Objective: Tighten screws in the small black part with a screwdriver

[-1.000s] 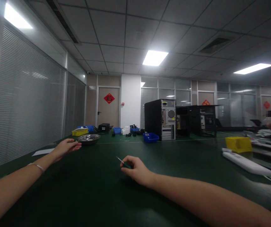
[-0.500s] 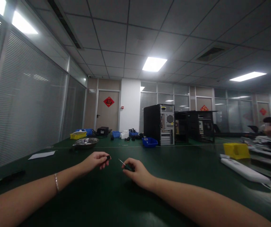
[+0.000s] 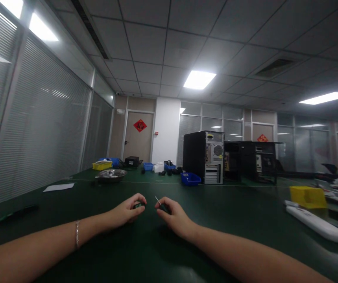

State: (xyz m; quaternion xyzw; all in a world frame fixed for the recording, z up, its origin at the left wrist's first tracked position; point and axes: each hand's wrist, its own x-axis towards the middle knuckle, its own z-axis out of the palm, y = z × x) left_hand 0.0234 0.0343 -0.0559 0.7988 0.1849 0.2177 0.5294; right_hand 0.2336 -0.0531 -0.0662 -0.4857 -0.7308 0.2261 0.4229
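Between the thumb and fingers of my left hand (image 3: pixel 129 209) is a small dark part (image 3: pixel 139 205); the fingers cover most of it, and its kind cannot be made out. My right hand (image 3: pixel 176 216) is closed round the dark handle of a small screwdriver (image 3: pixel 163 206). Its thin metal shaft points up and to the left, toward my left hand. The tip stands apart from the dark part. Both hands are close together over the green table (image 3: pixel 145 251).
Behind the hands stand a computer case (image 3: pixel 204 157), a blue bin (image 3: pixel 190 179) and a metal bowl (image 3: pixel 111 175). To the right lie a white power strip (image 3: pixel 319 224) and a yellow bin (image 3: pixel 308 196). Paper (image 3: pixel 58 187) and a dark tool (image 3: pixel 18 213) lie left. A person is partly visible far right.
My left hand has turned, and the dark part in it shows a broader side. The screwdriver points up more steeply. The whole view has shifted, with the room sliding rightward.
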